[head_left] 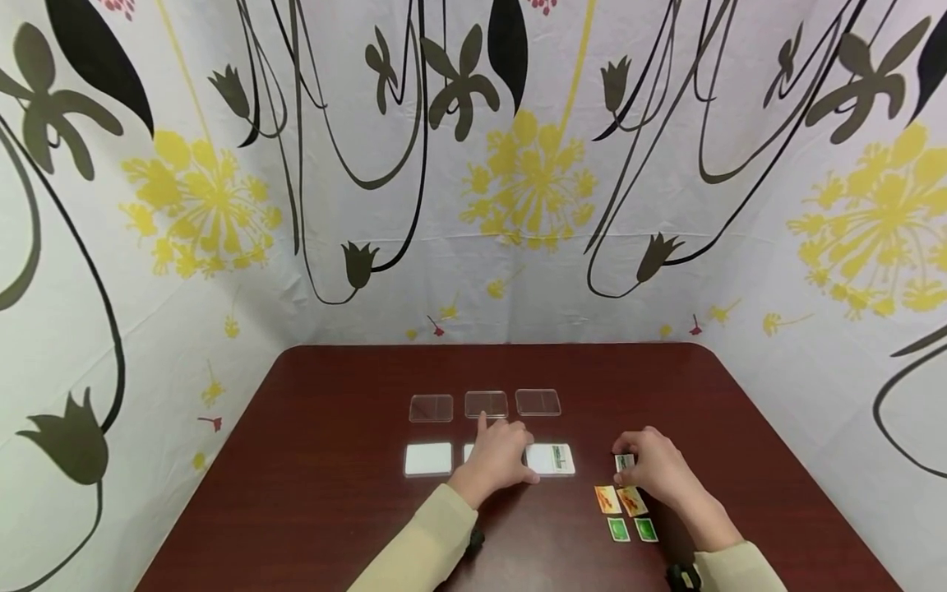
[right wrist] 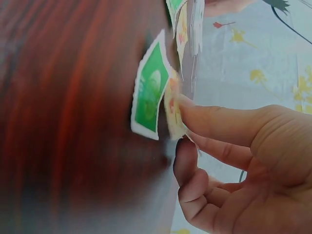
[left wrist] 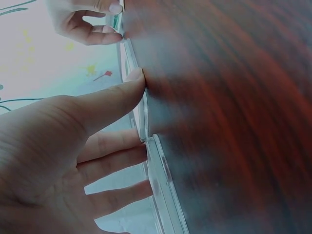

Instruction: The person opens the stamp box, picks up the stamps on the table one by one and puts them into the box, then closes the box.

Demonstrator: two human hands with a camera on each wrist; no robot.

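Note:
My left hand (head_left: 497, 456) lies over the middle white card case, hiding most of it. Its thumb touches the near edge of the right-hand white case (head_left: 558, 461), and its fingers are fairly straight and spread. A small green-and-white stamp (head_left: 560, 457) lies on that right case. Farther right, my right hand (head_left: 654, 464) pinches another small stamp (head_left: 625, 462) between thumb and fingers, close over the table. Below it lie two orange stamps (head_left: 607, 499) and two green stamps (head_left: 618, 529). In the right wrist view, one green stamp (right wrist: 152, 90) shows near the fingers.
Another white case (head_left: 428, 460) lies left of the left hand. Behind the cases, three clear plastic covers (head_left: 431, 409) form a row on the dark red wooden table (head_left: 333, 510). A flower-printed curtain (head_left: 510, 304) stands behind the table and along its sides.

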